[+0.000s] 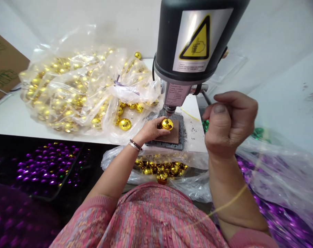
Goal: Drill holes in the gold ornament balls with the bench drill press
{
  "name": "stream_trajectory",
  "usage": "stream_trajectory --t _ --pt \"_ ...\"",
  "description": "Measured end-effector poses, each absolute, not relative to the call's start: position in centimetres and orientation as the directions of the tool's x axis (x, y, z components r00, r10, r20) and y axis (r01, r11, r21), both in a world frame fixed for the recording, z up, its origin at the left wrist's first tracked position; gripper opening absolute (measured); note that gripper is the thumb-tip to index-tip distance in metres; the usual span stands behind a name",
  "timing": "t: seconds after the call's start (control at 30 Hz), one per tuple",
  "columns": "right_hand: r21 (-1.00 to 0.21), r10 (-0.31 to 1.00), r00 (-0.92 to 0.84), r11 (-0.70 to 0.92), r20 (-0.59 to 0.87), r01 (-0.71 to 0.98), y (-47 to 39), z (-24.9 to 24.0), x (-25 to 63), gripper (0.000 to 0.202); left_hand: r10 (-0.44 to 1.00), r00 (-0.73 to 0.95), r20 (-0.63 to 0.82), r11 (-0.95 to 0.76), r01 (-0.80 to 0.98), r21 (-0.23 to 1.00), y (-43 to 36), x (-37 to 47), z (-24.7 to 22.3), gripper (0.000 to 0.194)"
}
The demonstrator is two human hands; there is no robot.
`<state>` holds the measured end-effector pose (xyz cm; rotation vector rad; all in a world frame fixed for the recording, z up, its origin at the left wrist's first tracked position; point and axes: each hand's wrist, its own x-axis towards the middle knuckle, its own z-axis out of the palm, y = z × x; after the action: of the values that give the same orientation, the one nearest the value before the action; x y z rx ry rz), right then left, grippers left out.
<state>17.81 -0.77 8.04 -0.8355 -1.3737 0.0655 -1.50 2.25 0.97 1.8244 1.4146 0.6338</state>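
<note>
My left hand [153, 130] grips a shiny gold faceted ball [167, 124] between thumb and fingers. The ball rests on a brown board [173, 135] on the dark base [181, 143] of a bench drill press [169, 44]. Right above the ball is the drill chuck [170, 109], its bit at the ball's top; whether it has entered the ball I cannot tell. My right hand [230, 120] is closed around the drill press's lever [206, 97], whose end the fingers hide.
Clear plastic bags of gold balls [66, 93] cover the white table's [6, 120] left part. One loose ball [124, 124] lies near the base. An open bag of gold balls [160, 169] hangs at the table's front. Purple balls [46, 165] are low left; a cardboard box [6, 65] stands far left.
</note>
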Motion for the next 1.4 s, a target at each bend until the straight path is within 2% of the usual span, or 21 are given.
stream_trajectory --t 0.33,0.5,0.67,0.83,0.97,1.07,1.13,1.2,1.27,1.33,1.4 --pt "-0.486 0.396 0.292 0.786 0.871 0.383 -0.4 6.9 17.0 0.015 0.958 0.286 -0.026 -0.141 0.55 0.823 2.3 -1.5 0.4 0.059" --pt "-0.475 0.411 0.237 0.777 0.88 0.414 -0.6 5.3 17.1 0.015 0.952 0.301 -0.049 -0.124 0.532 0.838 2.2 -1.6 0.6 0.055" --pt "-0.448 0.366 0.273 0.814 0.89 0.369 0.1 10.1 16.8 0.018 0.964 0.257 -0.06 -0.092 0.541 0.836 2.2 -1.5 0.3 0.064" --pt "-0.519 0.468 0.226 0.799 0.854 0.304 2.2 15.3 17.1 0.023 0.961 0.274 -0.04 -0.092 0.454 0.886 1.4 -1.7 0.1 0.066" --pt "-0.536 0.479 0.249 0.798 0.841 0.275 2.8 15.4 17.2 0.027 0.937 0.349 -0.014 -0.156 0.452 0.878 -1.1 -3.3 0.6 0.066" --pt "-0.546 0.49 0.258 0.803 0.833 0.237 2.4 15.1 17.0 0.026 0.855 0.513 -0.078 -0.213 0.484 0.849 -3.5 -5.1 1.0 0.071" --pt "-0.572 0.516 0.266 0.793 0.814 0.21 2.0 15.2 16.9 0.024 0.835 0.538 -0.119 -0.226 0.531 0.817 -4.6 -6.4 1.2 0.073" --pt "-0.609 0.551 0.283 0.769 0.785 0.193 1.7 15.4 16.8 0.022 0.907 0.41 -0.097 -0.186 0.596 0.781 -4.9 -7.7 1.4 0.064" --pt "-0.63 0.567 0.299 0.752 0.767 0.191 1.5 15.4 16.8 0.022 0.989 0.149 -0.002 -0.1 0.672 0.734 -4.2 -9.2 1.5 0.048" --pt "-0.622 0.557 0.297 0.755 0.776 0.208 1.4 15.3 16.9 0.023 0.985 -0.128 0.114 0.021 0.752 0.658 -2.9 -10.7 1.6 0.038" --pt "-0.596 0.534 0.278 0.767 0.798 0.237 1.5 15.0 17.0 0.025 0.943 -0.29 0.161 0.159 0.821 0.549 -1.5 -12.0 1.7 0.04"
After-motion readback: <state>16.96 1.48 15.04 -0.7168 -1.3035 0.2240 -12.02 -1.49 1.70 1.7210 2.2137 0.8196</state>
